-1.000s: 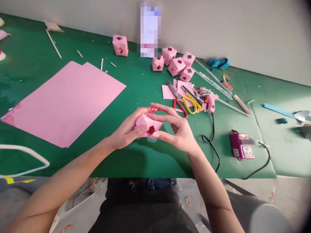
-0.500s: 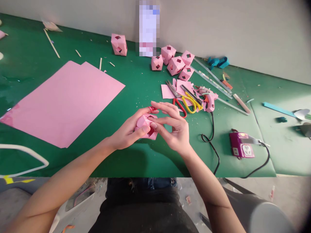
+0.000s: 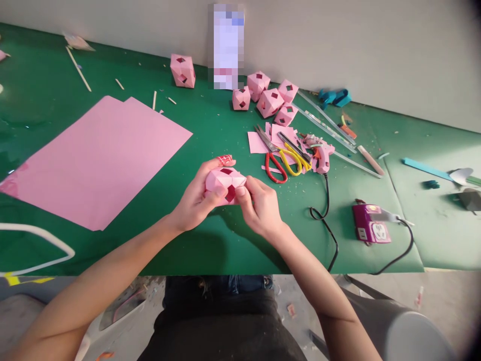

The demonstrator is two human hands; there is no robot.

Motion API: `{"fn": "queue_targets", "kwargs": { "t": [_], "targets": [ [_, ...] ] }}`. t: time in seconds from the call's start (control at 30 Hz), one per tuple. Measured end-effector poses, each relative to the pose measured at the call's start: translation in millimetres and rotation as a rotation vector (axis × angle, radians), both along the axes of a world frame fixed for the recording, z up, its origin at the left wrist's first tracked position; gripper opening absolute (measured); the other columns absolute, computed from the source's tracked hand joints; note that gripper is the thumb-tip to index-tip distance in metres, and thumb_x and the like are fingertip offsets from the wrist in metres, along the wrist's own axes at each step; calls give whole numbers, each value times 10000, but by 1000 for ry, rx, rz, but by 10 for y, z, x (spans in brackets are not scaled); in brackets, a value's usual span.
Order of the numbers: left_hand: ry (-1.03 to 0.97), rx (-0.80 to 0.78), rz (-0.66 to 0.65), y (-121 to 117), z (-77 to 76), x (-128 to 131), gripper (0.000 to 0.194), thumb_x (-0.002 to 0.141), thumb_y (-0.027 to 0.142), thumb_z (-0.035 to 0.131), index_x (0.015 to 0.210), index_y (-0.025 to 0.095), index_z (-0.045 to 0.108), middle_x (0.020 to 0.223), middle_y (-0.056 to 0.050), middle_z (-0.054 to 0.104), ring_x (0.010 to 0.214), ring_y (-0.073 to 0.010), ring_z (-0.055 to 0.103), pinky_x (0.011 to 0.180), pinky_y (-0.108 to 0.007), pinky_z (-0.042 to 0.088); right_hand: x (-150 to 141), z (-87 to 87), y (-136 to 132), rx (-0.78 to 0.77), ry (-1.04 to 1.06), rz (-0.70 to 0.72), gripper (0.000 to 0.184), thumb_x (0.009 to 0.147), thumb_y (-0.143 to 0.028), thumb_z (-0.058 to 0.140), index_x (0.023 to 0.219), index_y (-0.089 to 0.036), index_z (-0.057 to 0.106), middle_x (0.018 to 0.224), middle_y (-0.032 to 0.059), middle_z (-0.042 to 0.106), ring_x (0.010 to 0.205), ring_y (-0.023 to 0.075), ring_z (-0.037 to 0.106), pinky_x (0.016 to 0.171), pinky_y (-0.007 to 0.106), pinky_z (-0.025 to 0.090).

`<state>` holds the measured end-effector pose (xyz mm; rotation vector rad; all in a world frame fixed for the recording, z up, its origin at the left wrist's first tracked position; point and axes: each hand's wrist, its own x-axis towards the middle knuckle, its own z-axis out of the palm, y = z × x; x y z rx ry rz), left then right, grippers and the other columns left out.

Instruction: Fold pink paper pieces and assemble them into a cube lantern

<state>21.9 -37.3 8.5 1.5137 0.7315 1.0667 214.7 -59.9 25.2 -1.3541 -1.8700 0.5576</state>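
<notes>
Between my hands, above the green table, is a pink folded-paper ball (image 3: pixel 232 179) with diamond-shaped openings. My left hand (image 3: pixel 199 198) wraps round its left side, thumb on the front face; one of its fingers wears a red-and-white wrapping (image 3: pixel 224 160). My right hand (image 3: pixel 261 203) pinches the ball's right edge between thumb and curled fingers. Beyond my right hand lie scissors (image 3: pixel 273 167) with one red and one yellow handle, a craft knife (image 3: pixel 293 145) and pink paper scraps (image 3: pixel 257 143).
Several finished paper balls (image 3: pixel 270 103) stand along the wall, with another (image 3: pixel 183 71) left of a blurred upright screen (image 3: pixel 226 47). Large pink sheets (image 3: pixel 108 160) cover the left. At right are a pink glue gun (image 3: pixel 322 156), its black cord (image 3: pixel 326 220) and a purple power socket (image 3: pixel 370 223).
My right hand's fingers, stretched across the top of the ball before, have drawn back and curled to pinch its right edge. The ball has turned slightly and risen a little in view.
</notes>
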Motion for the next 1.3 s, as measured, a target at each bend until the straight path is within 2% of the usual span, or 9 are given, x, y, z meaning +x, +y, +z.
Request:
{"fn": "queue_targets", "kwargs": {
  "t": [0.13, 0.23, 0.4, 0.53, 0.7, 0.9, 1.03, 1.17, 1.3],
  "targets": [
    [-17, -13, -48, -3, -7, -13, 534, 1052, 492, 635, 1544, 327, 510, 1631, -132, 527, 1418, -315, 607, 915, -385, 687, -51, 4, -13, 30, 39, -17, 606, 1092, -716, 317, 705, -257, 400, 599, -14, 507, 544, 132, 426, 539, 289, 306],
    [-50, -13, -68, 15, -30, -18, 535, 1048, 495, 642, 1542, 328, 520, 1624, -132, 540, 1426, -324, 610, 925, -407, 695, -58, 21, -17, 28, 113, 15, 607, 1095, -698, 351, 687, -253, 404, 583, -22, 509, 531, 122, 428, 537, 283, 323],
    [-114, 72, -45, 20, -50, 17, 526, 1031, 506, 664, 1517, 335, 558, 1583, -131, 585, 1325, -317, 692, 953, -447, 699, -42, 46, -9, 16, 61, -17, 669, 987, -814, 491, 649, -254, 353, 553, -35, 450, 526, 114, 390, 530, 288, 289],
    [-129, 65, -74, 3, -49, 42, 500, 1052, 509, 626, 1522, 361, 541, 1591, -123, 571, 1335, -317, 687, 874, -404, 718, -43, 57, -16, -11, 98, 28, 630, 1046, -724, 469, 649, -235, 463, 580, -23, 485, 539, 116, 420, 549, 289, 318],
    [-135, 73, -78, -3, -78, 44, 508, 1048, 495, 634, 1524, 338, 544, 1583, -129, 568, 1344, -310, 669, 892, -392, 710, -58, 50, -37, -41, 168, 59, 597, 1063, -662, 487, 656, -225, 506, 591, -20, 517, 559, 118, 448, 571, 285, 353],
    [-125, 67, -64, 3, -94, 44, 515, 1055, 498, 620, 1526, 303, 544, 1583, -132, 572, 1387, -306, 631, 1077, -457, 639, -90, 32, -42, -39, 206, 74, 588, 1079, -656, 458, 694, -217, 526, 589, -30, 489, 556, 114, 438, 563, 285, 337],
    [-120, 55, -67, 4, -97, 47, 516, 1058, 492, 618, 1531, 305, 536, 1599, -124, 562, 1395, -311, 624, 1126, -502, 606, -94, 14, -32, -19, 215, 73, 596, 1081, -670, 443, 688, -225, 485, 587, -33, 473, 545, 112, 424, 552, 276, 325],
    [-128, 97, -30, 9, -112, 52, 517, 1059, 510, 618, 1523, 289, 555, 1570, -128, 584, 1386, -314, 631, 1116, -486, 610, -67, -18, -22, 0, 168, 75, 619, 1085, -696, 405, 712, -217, 524, 609, -18, 516, 555, 116, 450, 550, 267, 321],
    [-144, 36, -56, -5, -86, 60, 469, 1084, 485, 581, 1516, 307, 552, 1561, -120, 579, 1376, -307, 630, 1005, -442, 668, -45, -48, -23, 53, 123, 43, 634, 1126, -642, 312, 704, -220, 525, 592, -17, 503, 541, 119, 407, 540, 278, 274]
  ]
}}
